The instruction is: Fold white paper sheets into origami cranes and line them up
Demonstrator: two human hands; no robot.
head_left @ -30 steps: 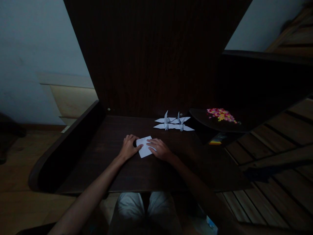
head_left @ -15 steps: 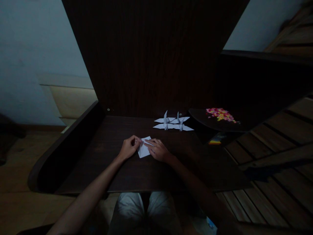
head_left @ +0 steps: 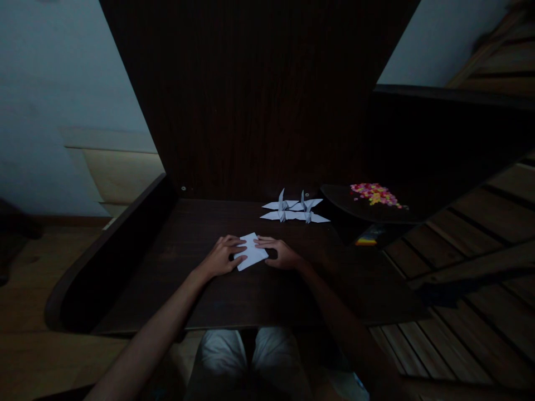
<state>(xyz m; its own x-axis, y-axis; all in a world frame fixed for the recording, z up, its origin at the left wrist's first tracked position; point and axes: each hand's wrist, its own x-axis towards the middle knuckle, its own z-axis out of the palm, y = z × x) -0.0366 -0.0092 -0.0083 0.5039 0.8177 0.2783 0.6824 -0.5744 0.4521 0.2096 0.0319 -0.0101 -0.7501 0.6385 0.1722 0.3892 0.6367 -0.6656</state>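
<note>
A small white folded paper [head_left: 252, 255] lies on the dark tabletop between my hands, a four-sided shape turned at a slant. My left hand [head_left: 223, 256] rests on its left side, fingers spread flat over the paper. At the right edge, my right hand [head_left: 282, 254] grips the paper, the index finger along the upper right side and the thumb by the right corner. Beyond them stand several white origami cranes [head_left: 295, 209], wings outstretched, in two close rows.
A raised dark side shelf [head_left: 338, 196] holds a pile of small pink, red and yellow pieces [head_left: 376, 195]. Below it sits a rainbow-striped item [head_left: 366, 241]. A dark side panel [head_left: 112, 250] bounds the table on the left, a tall panel [head_left: 259, 100] the back.
My left hand has gone from pinching the paper's left edge to lying spread over it. The right hand has slid outward from the paper's middle to its right edge.
</note>
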